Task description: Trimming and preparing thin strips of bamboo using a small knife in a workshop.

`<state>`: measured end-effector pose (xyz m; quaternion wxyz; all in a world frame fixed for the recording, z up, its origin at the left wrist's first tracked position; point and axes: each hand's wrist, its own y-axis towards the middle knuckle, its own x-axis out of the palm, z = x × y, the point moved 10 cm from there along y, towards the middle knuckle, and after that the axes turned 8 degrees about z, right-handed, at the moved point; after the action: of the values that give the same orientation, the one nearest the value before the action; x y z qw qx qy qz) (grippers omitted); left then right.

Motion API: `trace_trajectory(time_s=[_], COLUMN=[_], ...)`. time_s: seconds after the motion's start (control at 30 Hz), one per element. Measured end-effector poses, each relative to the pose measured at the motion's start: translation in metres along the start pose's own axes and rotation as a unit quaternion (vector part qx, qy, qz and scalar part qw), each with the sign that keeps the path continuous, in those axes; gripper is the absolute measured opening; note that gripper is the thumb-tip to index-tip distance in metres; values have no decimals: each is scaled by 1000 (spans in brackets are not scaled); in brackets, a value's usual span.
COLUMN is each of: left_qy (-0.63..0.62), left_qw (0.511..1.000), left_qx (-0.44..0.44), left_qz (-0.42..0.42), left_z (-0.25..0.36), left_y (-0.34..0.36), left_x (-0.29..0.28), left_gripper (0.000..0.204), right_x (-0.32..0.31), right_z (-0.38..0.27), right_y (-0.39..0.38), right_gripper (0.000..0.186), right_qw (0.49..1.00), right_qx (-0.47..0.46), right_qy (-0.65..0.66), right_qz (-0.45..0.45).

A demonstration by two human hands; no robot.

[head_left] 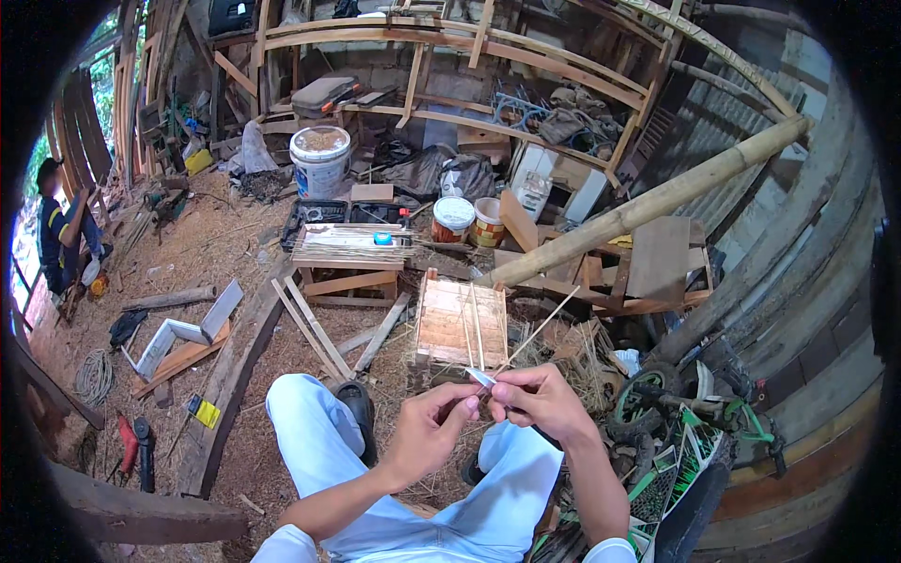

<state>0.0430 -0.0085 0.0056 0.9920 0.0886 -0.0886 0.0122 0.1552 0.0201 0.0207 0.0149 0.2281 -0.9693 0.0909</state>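
My right hand (546, 403) is closed around a knife, its dark handle partly showing beneath the palm. The pale knife blade (481, 377) points up and left between my hands. A thin wooden strip (546, 322) slants from the upper right down to my fingers. My left hand (434, 427) is pinched close to the right fingertips, in line with the strip's lower end; the exact grip is partly hidden. Just beyond the hands, two more thin strips (479, 328) lean over a small wooden crate (436, 310).
A low bench (324, 246) holds many thin sticks and a blue tape measure (383, 238). Paint buckets (453, 218) stand behind. A bamboo pole (657, 199) crosses the right side. A small bicycle (648, 403) lies right. Another person (61, 230) is at far left.
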Motion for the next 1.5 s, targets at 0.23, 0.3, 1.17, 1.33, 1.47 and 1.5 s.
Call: trace_trajectory(time_s=[0.23,0.3,1.17,1.33,1.47,1.5], left_qy=[10,14,89,-2,-45,-57], left_qw=[999,998,996,992,988,989], left_qx=[-40,-54,4,-121,-126,-108], left_qz=[-33,-35,-13,-43,-71,-85], left_z=[-14,-20,-17,-39,-41,-38], left_y=[-12,-12,-15,-2,-1,-1], left_x=[-5,-7,-15,-14,4,8], left_gripper=[23,23,21,23,24,25], right_x=[-60,-58,-151,-80,-4,4], right_z=[-21,-17,-28,-6,26,27], right_y=[-1,0,-4,-1,2,2], right_gripper=[30,31,26,36,34,32], right_qw=[987,993,955,988,999,999], right_qx=[-53,-45,-109,-56,-9,-8], right_qy=[12,20,109,24,34,42], right_qz=[154,107,255,143,26,1])
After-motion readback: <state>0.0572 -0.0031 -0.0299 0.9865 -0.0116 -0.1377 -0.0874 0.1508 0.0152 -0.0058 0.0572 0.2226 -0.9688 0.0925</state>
